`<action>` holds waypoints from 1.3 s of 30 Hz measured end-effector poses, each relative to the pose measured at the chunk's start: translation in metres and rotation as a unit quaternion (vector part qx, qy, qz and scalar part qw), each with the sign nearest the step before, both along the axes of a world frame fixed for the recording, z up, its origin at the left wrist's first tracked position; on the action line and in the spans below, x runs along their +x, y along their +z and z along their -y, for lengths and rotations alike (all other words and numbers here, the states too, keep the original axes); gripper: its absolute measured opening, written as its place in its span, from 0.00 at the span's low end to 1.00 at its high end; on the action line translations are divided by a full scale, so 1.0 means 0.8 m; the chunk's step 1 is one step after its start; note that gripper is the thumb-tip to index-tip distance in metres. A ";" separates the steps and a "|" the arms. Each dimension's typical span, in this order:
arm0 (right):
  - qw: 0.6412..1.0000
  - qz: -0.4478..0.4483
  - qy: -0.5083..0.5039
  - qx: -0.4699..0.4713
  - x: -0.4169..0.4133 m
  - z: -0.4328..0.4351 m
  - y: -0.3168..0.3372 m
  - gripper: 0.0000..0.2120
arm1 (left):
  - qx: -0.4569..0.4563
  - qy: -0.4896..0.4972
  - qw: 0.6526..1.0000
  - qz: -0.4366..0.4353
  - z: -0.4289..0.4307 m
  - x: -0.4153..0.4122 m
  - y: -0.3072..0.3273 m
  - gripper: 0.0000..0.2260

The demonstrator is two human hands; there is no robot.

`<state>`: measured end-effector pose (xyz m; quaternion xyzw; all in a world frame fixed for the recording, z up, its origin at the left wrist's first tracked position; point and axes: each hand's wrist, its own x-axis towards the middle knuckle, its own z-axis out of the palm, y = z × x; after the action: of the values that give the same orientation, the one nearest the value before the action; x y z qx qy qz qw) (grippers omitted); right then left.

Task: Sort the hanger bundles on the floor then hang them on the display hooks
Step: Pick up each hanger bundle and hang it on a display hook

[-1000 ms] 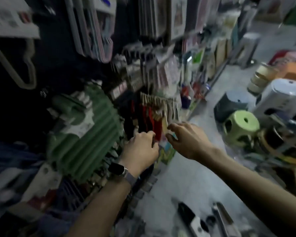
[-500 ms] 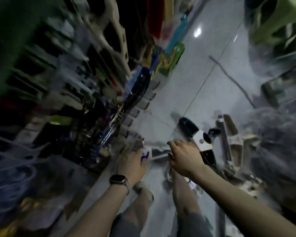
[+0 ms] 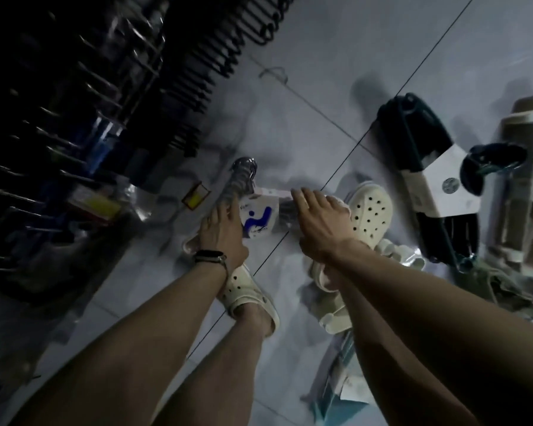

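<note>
Change: both hands, up at the hanging goods a second ago, are now down over the floor; the view has swung from the display to straight down at the feet.
Left hand [image 3: 225, 232]: reaches down, fingers spread and lying on the left side of the bundle's label; a dark watch [image 3: 210, 258] sits on the wrist. Whether it grips the bundle, cannot tell.
Right hand [image 3: 319, 224]: palm down, fingers extended and loosely open, fingertips at the right edge of the same label; holds nothing that shows.
Bundle [image 3: 243, 179]: clear or silvery hangers, blurred, lying on the floor between the two hands, with a white label [image 3: 259, 221] bearing a blue mark wrapped round it.
Dark bundle [image 3: 425, 167]: dark hangers with a white card band, lying on the floor to the right, well apart from the hands.
Pale bundle [image 3: 523, 192]: beige hangers at the right edge, beside the dark one.
Feet: cream clogs with holes; left clog [image 3: 246, 296] under the left wrist, right clog [image 3: 368, 216] just beyond the right hand.
Floor [image 3: 336, 72]: pale glossy tiles with dark seams.
Display [image 3: 74, 118]: dark rack on the left with metal hooks and black hangers in rows, very dim.
Yellow tag [image 3: 196, 196]: small, on the floor by the rack foot.
</note>
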<state>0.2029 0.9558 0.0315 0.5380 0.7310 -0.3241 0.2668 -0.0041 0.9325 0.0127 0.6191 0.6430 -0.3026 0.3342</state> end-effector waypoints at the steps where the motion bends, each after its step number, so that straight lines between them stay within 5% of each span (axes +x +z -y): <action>1: 1.000 0.001 0.011 -0.004 -0.001 0.003 -0.020 0.52 | 0.000 -0.008 1.000 -0.005 0.005 -0.001 -0.019 0.53; 5: 1.000 0.008 0.024 0.000 -0.008 0.014 -0.068 0.56 | 0.051 -0.010 0.999 -0.008 0.021 -0.003 -0.069 0.54; 9: 0.999 -0.012 0.014 0.047 -0.010 0.012 -0.087 0.41 | 0.107 0.005 0.994 0.012 0.029 -0.009 -0.082 0.50; 18: 0.999 -0.016 -0.017 0.037 0.007 0.007 -0.004 0.34 | 0.092 0.030 0.994 0.045 0.010 0.004 0.007 0.46; 31: 0.993 -0.036 -0.066 0.092 0.128 -0.104 0.452 0.39 | 0.139 0.023 0.978 0.157 -0.137 0.094 0.454 0.38; 39: 0.975 -0.098 -0.146 0.136 0.167 -0.163 0.745 0.51 | 0.286 -0.092 0.938 0.173 -0.234 0.120 0.731 0.28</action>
<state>0.3366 1.0863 0.6275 0.6360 0.7042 -0.3084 0.0677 0.0917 1.1199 0.5974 0.7878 0.5749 -0.0239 0.2196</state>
